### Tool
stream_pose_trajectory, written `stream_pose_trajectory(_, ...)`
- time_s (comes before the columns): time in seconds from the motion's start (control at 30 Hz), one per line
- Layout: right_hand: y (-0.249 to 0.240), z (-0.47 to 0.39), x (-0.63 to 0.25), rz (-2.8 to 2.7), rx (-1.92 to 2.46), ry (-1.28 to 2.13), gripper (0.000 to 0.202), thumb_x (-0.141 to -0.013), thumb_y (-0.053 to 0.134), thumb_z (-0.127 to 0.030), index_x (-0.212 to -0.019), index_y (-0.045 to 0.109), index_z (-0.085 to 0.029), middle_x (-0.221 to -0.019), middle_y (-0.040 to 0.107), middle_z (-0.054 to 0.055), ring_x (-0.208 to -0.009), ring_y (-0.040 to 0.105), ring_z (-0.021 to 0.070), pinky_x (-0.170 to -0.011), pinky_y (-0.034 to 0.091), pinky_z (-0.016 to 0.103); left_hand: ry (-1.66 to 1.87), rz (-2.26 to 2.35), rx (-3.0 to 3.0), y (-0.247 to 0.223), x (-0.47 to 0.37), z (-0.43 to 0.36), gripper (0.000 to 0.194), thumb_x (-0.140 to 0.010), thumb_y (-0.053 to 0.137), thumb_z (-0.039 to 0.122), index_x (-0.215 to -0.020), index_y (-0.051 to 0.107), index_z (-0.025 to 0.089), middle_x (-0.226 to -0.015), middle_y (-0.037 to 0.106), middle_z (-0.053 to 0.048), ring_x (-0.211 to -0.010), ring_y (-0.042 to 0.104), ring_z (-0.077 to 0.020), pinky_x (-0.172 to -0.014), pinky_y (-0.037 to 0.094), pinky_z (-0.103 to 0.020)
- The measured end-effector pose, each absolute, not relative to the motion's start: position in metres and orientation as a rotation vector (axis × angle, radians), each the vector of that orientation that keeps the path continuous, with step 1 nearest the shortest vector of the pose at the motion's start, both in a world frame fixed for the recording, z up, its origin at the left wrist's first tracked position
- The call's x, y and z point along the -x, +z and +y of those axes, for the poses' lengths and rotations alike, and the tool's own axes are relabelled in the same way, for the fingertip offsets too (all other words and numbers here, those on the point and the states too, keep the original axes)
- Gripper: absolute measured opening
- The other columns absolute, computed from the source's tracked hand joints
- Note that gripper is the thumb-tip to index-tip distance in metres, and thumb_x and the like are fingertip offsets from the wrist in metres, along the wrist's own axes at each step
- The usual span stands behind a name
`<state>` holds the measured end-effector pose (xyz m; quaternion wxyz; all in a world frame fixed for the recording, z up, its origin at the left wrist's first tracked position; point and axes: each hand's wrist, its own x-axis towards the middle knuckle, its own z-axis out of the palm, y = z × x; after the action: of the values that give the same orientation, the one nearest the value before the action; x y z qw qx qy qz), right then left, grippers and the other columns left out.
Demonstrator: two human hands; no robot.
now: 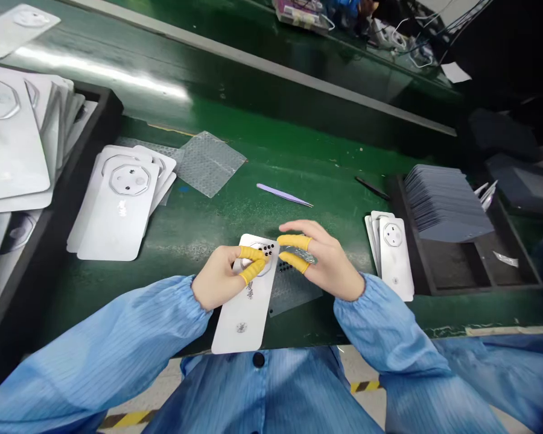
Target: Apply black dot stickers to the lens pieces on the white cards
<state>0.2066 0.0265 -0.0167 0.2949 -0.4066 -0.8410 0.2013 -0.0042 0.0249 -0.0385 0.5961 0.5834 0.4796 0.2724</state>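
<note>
A white phone back cover [239, 325] with an octagonal camera ring lies slanted in front of me near the table edge. My left hand [228, 274] rests over its upper part, yellow finger cots on thumb and finger pinched together. At those fingertips is a small strip with black dots [266, 249]. Just right of the cover, my right hand [319, 256] has its fingers apart, two of them in yellow cots. Below and behind it lies a clear sheet [294, 295] bearing more black dots; shiny film [304, 252] shows between its fingers, and whether they touch it I cannot tell.
Stacked white covers [113, 223] lie left, beside a black tray [84, 150] full of covers. Bubble wrap [210, 163] and lilac tweezers [284, 194] lie beyond my hands. At right are more covers [396, 259] and a dark tray [457, 289] holding grey sheets [447, 202].
</note>
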Motion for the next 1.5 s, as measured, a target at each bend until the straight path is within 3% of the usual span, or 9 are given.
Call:
stream_pose_trajectory(0.13, -0.033, 0.015, -0.189, -2.155, 0.978, 0.563, 0.011, -0.09, 0.058, -0.014, -0.099, 0.063, -0.015, -0.099, 0.068, 0.01, -0.088, 0.064, 0.0163, -0.076, 0.057, 0.032, 0.62, 1.146, -1.473, -0.041, 0.005, 0.023, 0.027, -0.076, 0.064, 0.034, -0.086, 0.075, 0.012, -0.087, 0.077, -0.01, -0.08, 0.072, -0.0263, -0.075, 0.057, -0.036)
stream_pose_trajectory(0.4, -0.048, 0.014, -0.182, -1.981, 1.04, 0.66, 0.013, -0.09, 0.057, -0.013, -0.1, 0.064, -0.015, -0.098, 0.068, 0.009, -0.089, 0.065, 0.014, -0.077, 0.057, 0.028, 0.639, 1.232, -1.666, -0.05, 0.003, 0.018, 0.028, -0.08, 0.06, 0.032, -0.098, 0.075, 0.016, -0.094, 0.078, -0.007, -0.085, 0.074, -0.0269, -0.079, 0.056, -0.037)
stream_pose_trajectory(1.0, -0.058, 0.005, -0.178, -2.194, 0.912, 0.184, 0.029, -0.088, 0.052, -0.006, -0.116, 0.055, -0.009, -0.101, 0.068, 0.018, -0.096, 0.067, 0.0226, -0.075, 0.061, 0.034, 0.599, 1.238, -1.854, -0.046, 0.004, 0.019, 0.029, -0.078, 0.055, 0.022, -0.098, 0.075, 0.015, -0.083, 0.078, -0.005, -0.069, 0.073, -0.0228, -0.061, 0.055, -0.029)
stream_pose_trajectory(1.17, -0.053, 0.001, -0.176, -2.206, 1.07, 0.372, 0.031, -0.093, 0.04, -0.007, -0.122, 0.053, -0.011, -0.106, 0.069, 0.015, -0.096, 0.068, 0.0213, -0.081, 0.061, 0.035, 0.545, 1.301, -1.843, -0.046, 0.004, 0.021, 0.028, -0.076, 0.056, 0.021, -0.096, 0.076, 0.017, -0.079, 0.078, -0.004, -0.068, 0.073, -0.0226, -0.061, 0.056, -0.03)
stream_pose_trajectory(1.3, -0.06, 0.005, -0.174, -2.171, 0.999, 0.295, 0.025, -0.092, 0.048, -0.01, -0.115, 0.056, -0.011, -0.104, 0.067, 0.015, -0.097, 0.066, 0.0215, -0.081, 0.059, 0.035, 0.54, 1.303, -1.828, -0.048, 0.0, 0.02, 0.026, -0.077, 0.056, 0.023, -0.094, 0.076, 0.019, -0.085, 0.078, -0.003, -0.072, 0.074, -0.0224, -0.068, 0.057, -0.03)
stream_pose_trajectory(1.5, -0.066, 0.015, -0.174, -1.942, 1.097, 0.499, 0.013, -0.092, 0.05, -0.014, -0.099, 0.059, -0.018, -0.096, 0.065, 0.008, -0.091, 0.062, 0.016, -0.079, 0.055, 0.032, 0.587, 1.319, -1.79, -0.041, 0.017, 0.032, 0.024, -0.076, 0.061, 0.03, -0.093, 0.076, 0.02, -0.094, 0.078, -0.003, -0.084, 0.074, -0.0246, -0.08, 0.057, -0.032)
